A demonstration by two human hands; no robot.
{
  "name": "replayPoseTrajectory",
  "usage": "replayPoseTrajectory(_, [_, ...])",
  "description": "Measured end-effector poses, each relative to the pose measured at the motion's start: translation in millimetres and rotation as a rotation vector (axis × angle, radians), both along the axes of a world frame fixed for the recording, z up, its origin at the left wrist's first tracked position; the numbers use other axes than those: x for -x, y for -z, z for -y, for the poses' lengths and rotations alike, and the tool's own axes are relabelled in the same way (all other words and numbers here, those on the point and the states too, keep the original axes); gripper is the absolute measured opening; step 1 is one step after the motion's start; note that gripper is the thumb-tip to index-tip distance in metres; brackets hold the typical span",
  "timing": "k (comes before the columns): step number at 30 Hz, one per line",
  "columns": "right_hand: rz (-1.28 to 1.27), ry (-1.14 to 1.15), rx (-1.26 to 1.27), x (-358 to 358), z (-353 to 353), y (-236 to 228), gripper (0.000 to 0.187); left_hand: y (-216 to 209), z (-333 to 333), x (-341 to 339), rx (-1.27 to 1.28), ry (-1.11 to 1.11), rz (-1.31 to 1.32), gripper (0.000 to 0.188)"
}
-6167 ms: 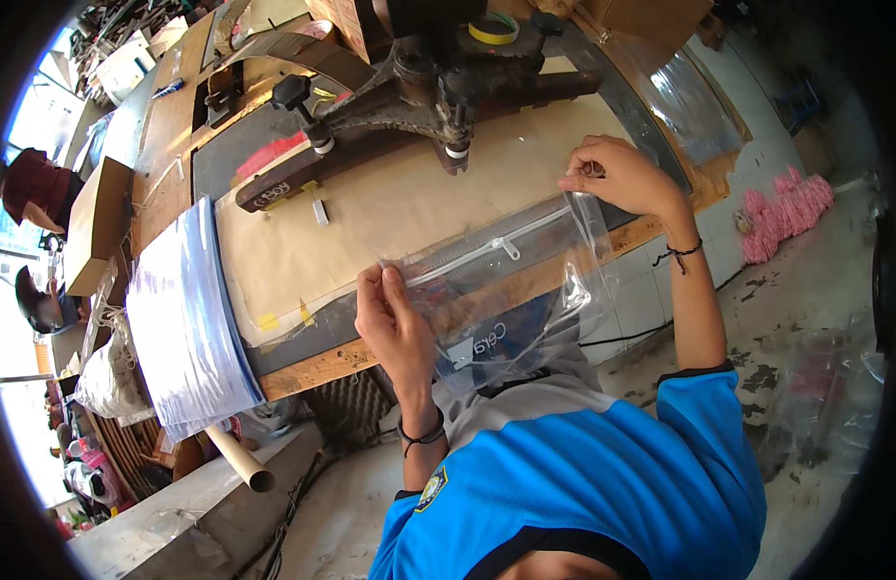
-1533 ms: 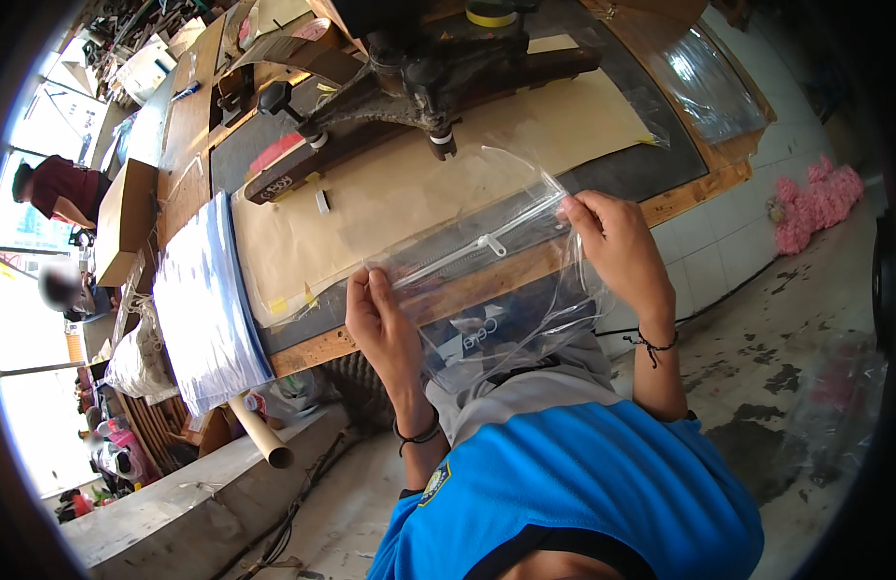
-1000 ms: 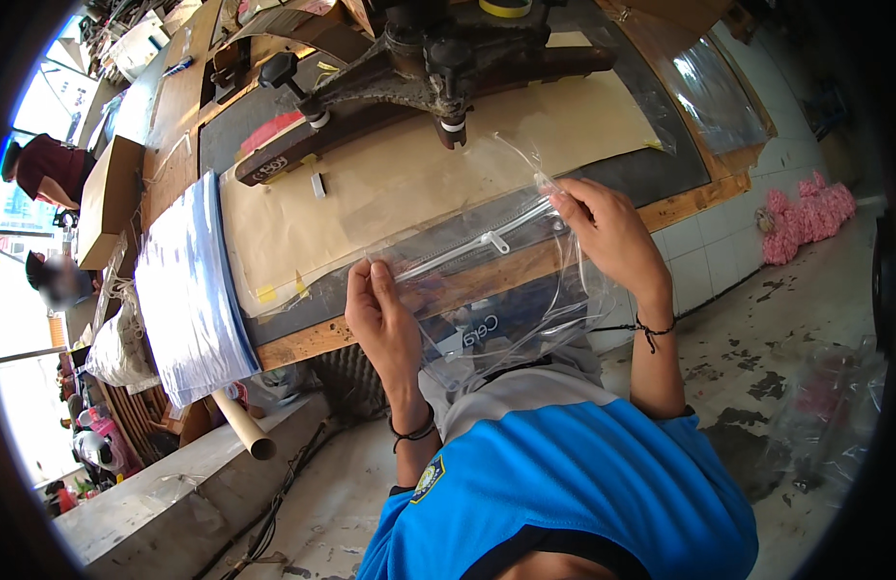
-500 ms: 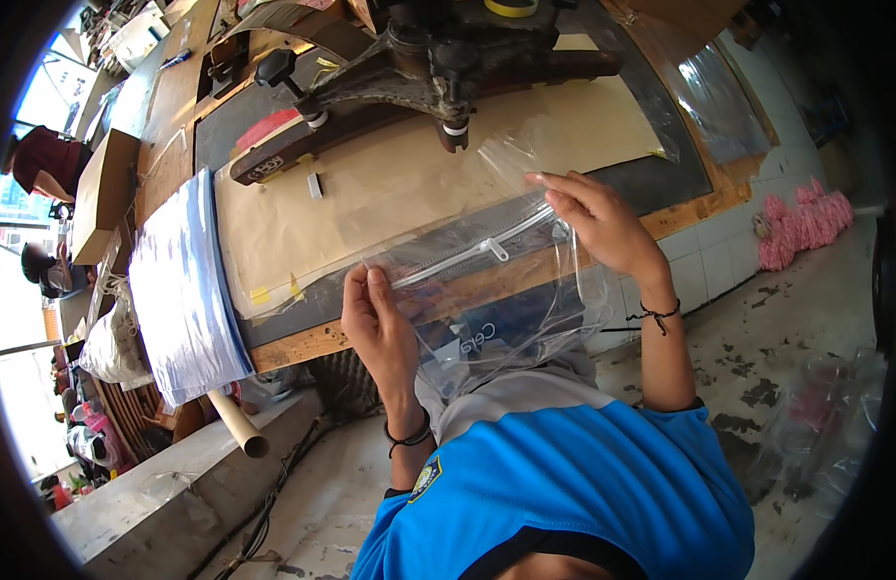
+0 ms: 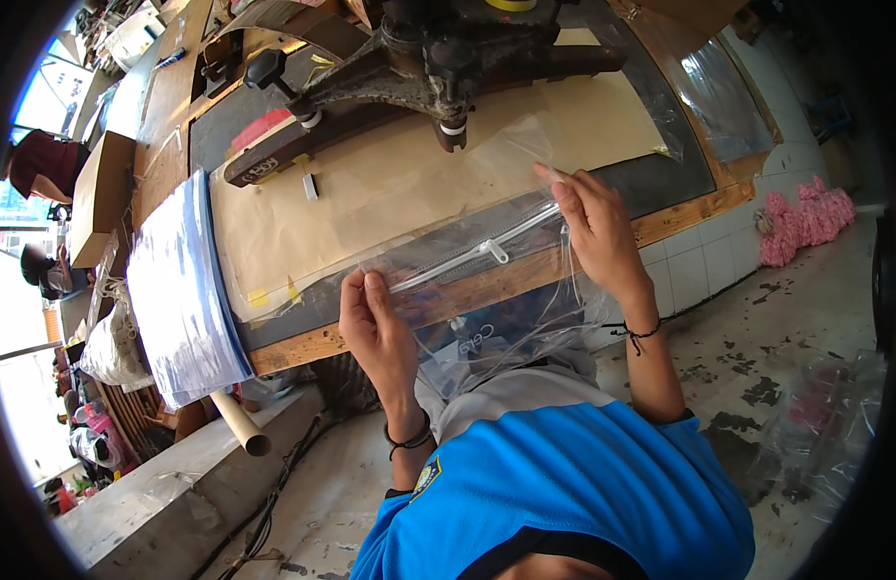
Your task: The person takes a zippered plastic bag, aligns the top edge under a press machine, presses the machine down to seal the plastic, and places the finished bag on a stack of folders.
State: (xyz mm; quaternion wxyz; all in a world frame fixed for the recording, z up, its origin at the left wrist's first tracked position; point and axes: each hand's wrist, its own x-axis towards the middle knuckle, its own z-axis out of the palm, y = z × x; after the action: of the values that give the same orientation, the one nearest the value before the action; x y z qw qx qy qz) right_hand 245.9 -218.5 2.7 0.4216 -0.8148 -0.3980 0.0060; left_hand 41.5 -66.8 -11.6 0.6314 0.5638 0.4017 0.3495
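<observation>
A clear plastic zipper bag [image 5: 496,324] stretches between my two hands at the near edge of the workbench. Its white zipper [image 5: 443,270] runs slantwise from one hand to the other, with the white slider [image 5: 493,252] right of the middle. My left hand [image 5: 375,314] pinches the bag's left end between thumb and fingers. At the right end, the thumb and fingers of my right hand [image 5: 603,222] close on the clear film, a little higher than the left hand. The bag's lower part hangs down toward my lap, creased and see-through.
Over the bench stands a dark metal press head [image 5: 400,82] above a tan sheet [image 5: 371,203]. A stack of clear plastic sheets [image 5: 182,290] hangs over the left edge, with a cardboard tube [image 5: 240,425] below. Pink bundles [image 5: 806,222] lie right. People are far left.
My right hand has shifted slightly, its fingers bending closer on the film. The clear flap above the zipper lies lower over the tan sheet. My left hand has barely moved.
</observation>
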Motion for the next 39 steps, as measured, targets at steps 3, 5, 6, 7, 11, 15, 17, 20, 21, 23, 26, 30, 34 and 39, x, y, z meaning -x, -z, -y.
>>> replayPoseTrajectory(3, [-0.066, 0.077, 0.045, 4.9, -0.6, -8.6, 0.032, 5.0, -2.7, 2.4, -0.03, 0.003, -0.018, 0.021])
replayPoseTrajectory(5, [-0.149, 0.135, 0.059, 8.0, 0.4, -11.4, 0.029, 3.6, -2.1, 1.8, -0.026, 0.002, -0.015, 0.021])
replayPoseTrajectory(6, [-0.182, 0.162, 0.038, 8.7, 1.1, -10.3, 0.028, -0.4, -0.6, -0.2, -0.016, 0.0, -0.006, 0.021])
replayPoseTrajectory(7, [-0.214, 0.189, 0.017, 8.9, 1.7, -9.0, 0.028, -2.5, 0.2, -1.3, -0.006, -0.002, 0.004, 0.021])
replayPoseTrajectory(11, [-0.159, 0.152, 0.091, 7.1, 5.6, -8.2, 0.03, 1.8, -1.5, 0.1, -0.006, -0.003, 0.009, 0.021])
replayPoseTrajectory(15, [-0.15, 0.107, 0.149, 8.6, 3.0, -19.7, 0.03, 3.0, -2.1, 1.9, 0.0, -0.009, 0.0, 0.02])
replayPoseTrajectory(17, [-0.166, 0.089, 0.133, 9.5, 2.9, -21.5, 0.03, 2.5, -2.0, 2.6, -0.011, -0.007, -0.017, 0.02])
replayPoseTrajectory(20, [-0.208, 0.077, 0.128, 10.0, 4.4, -25.5, 0.031, -0.1, 0.8, 0.9, -0.006, -0.011, -0.015, 0.02])
replayPoseTrajectory(21, [-0.213, 0.067, 0.14, 9.2, 4.4, -28.1, 0.03, -0.3, 1.3, 0.5, 0.006, -0.013, -0.006, 0.02])
replayPoseTrajectory(23, [-0.21, 0.044, 0.16, 7.1, 4.2, -29.9, 0.03, -0.2, 1.0, 1.2, 0.014, -0.016, -0.002, 0.019])
replayPoseTrajectory(26, [-0.202, 0.023, 0.182, 3.5, 3.6, -30.2, 0.029, 1.5, -0.4, 2.8, 0.005, -0.018, -0.006, 0.019])
replayPoseTrajectory(30, [-0.321, 0.063, 0.093, 1.1, 8.9, -26.8, 0.028, 3.9, -0.4, 2.6, 0.012, -0.022, 0.022, 0.02])
replayPoseTrajectory(34, [-0.51, 0.114, -0.111, -2.0, 20.5, -20.6, 0.028, 2.8, 0.5, 0.8, -0.013, -0.035, 0.021, 0.021])
replayPoseTrajectory(39, [-0.615, 0.114, -0.317, 2.5, 21.7, -15.4, 0.028, 12.2, -3.0, 4.3, -0.169, -0.014, 0.001, 0.026])
